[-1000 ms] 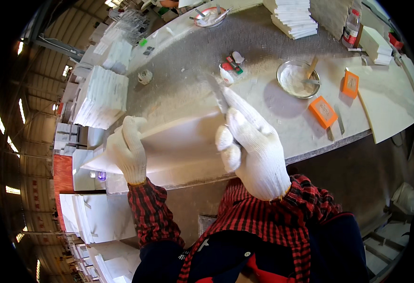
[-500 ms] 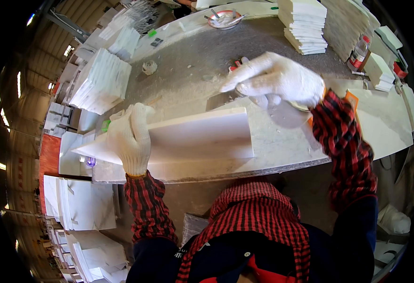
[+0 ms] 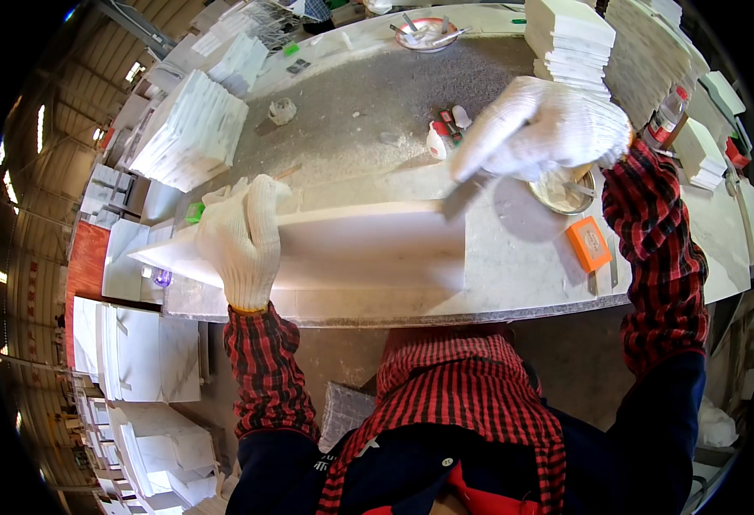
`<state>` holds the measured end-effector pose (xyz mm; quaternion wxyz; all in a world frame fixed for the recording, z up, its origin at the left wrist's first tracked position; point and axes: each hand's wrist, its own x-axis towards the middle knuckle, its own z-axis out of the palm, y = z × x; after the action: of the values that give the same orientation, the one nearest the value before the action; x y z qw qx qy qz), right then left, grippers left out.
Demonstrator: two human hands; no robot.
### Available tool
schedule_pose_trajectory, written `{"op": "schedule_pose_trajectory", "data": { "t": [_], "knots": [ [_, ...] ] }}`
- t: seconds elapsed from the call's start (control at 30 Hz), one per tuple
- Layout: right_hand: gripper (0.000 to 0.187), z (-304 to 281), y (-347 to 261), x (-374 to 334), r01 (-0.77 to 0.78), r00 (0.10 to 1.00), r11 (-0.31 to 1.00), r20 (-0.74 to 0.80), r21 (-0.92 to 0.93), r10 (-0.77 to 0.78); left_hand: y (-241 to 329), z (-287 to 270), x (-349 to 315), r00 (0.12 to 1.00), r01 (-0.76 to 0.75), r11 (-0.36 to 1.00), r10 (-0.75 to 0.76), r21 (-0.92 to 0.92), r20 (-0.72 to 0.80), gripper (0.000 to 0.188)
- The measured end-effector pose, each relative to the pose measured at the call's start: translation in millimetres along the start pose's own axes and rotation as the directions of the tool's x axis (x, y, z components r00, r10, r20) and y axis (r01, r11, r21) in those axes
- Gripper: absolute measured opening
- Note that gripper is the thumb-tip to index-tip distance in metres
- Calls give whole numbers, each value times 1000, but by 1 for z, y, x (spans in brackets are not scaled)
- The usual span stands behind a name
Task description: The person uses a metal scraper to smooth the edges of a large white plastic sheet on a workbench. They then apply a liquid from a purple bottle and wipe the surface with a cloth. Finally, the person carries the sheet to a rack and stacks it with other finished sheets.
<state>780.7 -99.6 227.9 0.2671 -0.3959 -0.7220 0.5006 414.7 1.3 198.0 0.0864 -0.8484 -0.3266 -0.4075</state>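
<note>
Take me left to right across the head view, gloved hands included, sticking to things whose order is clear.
Red panel → purple bottle → left gloved hand → red-rimmed bowl → right gloved hand → red-labelled bottle → short white stack.

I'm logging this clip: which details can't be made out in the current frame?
In the head view:
- Handle of the scraper: hidden by the right hand.
- Whether its blade touches the white panel: blurred.
- Panel's left portion: partly covered by the left hand.
- Steel bowl's far part: behind the right hand.
- Co-worker: cut off by the top edge.
</note>
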Motion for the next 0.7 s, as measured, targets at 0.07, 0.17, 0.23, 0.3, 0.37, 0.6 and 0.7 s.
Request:
{"op": "schedule_pose_trajectory", "data": {
  "t": [0.07, 0.17, 0.23, 0.3, 0.37, 0.6, 0.7],
  "knots": [
    [21, 0, 1, -5, 58, 998, 991, -17, -116, -60, 3, -1, 2, 1000, 8, 1000, -8, -15, 26, 33],
    [21, -3, 2, -9, 38, 997, 994, -70, -98, -45, 8, -1, 5, 998, 22, 1000, -21, -14, 52, 33],
    [22, -2, -6, -1, 68, 993, 998, -95, -12, -69, 11, 0, 6, 996, 37, 999, -36, -4, 78, 33],
    [25, 5, -7, 20, 144, 979, 977, -119, -157, -164, 9, -5, 4, 990, 72, 997, -75, 30, 118, 34],
    [25, 13, -7, 36, 107, 979, 966, -143, -233, -143, 5, -4, 4, 994, 18, 1000, -19, 18, 106, 34],
    [26, -18, 14, 7, 232, 960, 967, 182, -106, -211, 8, -10, 0, 997, 6, 1000, -8, 21, 76, 34],
    [31, -21, 8, -19, 172, 985, 977, 31, -130, -169, -3, -1, -2, 998, -50, 997, 48, 53, 28, 33]
  ]
}}
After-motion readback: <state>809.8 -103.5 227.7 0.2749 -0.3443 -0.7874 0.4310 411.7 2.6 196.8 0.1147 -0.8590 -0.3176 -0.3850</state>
